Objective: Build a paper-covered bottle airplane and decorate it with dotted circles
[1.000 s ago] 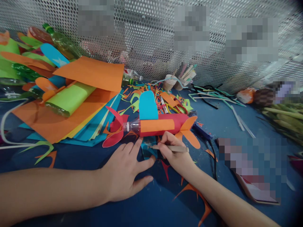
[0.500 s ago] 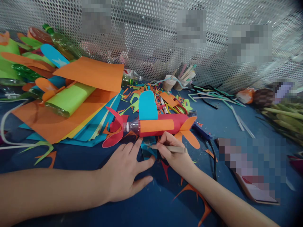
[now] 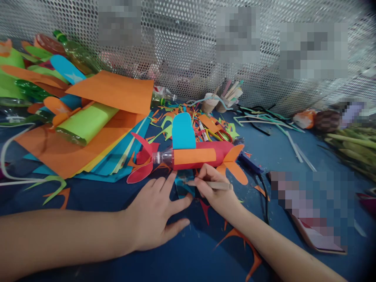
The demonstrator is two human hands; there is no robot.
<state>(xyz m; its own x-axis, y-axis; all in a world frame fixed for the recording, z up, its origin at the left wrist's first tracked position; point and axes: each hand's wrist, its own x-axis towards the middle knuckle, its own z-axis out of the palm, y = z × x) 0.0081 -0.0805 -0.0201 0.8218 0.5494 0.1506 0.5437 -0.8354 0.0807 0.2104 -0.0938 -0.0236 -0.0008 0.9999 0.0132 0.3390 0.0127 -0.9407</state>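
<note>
In front of me lies a plastic bottle (image 3: 217,153) wrapped in red paper, made up like an aeroplane. An orange strip (image 3: 194,157) runs along its side, and a blue wing (image 3: 184,131) stands up from it. Orange fins (image 3: 237,168) sit at its base, and red propeller blades (image 3: 141,169) at its neck. My left hand (image 3: 158,213) rests with fingers spread, fingertips at a dark blue wing-shaped piece (image 3: 185,192) below the bottle. Pinched in my right hand (image 3: 216,192) is a pale pen (image 3: 219,185), its tip on that dark piece.
Coloured paper sheets (image 3: 53,156) and a green-wrapped bottle (image 3: 88,123) lie at left. Paper scraps (image 3: 167,127) spread behind the aeroplane. Two cups (image 3: 210,102) hold sticks or pens by the perforated metal screen (image 3: 182,51). A glue gun (image 3: 249,162) and a phone-like object (image 3: 317,231) lie at right.
</note>
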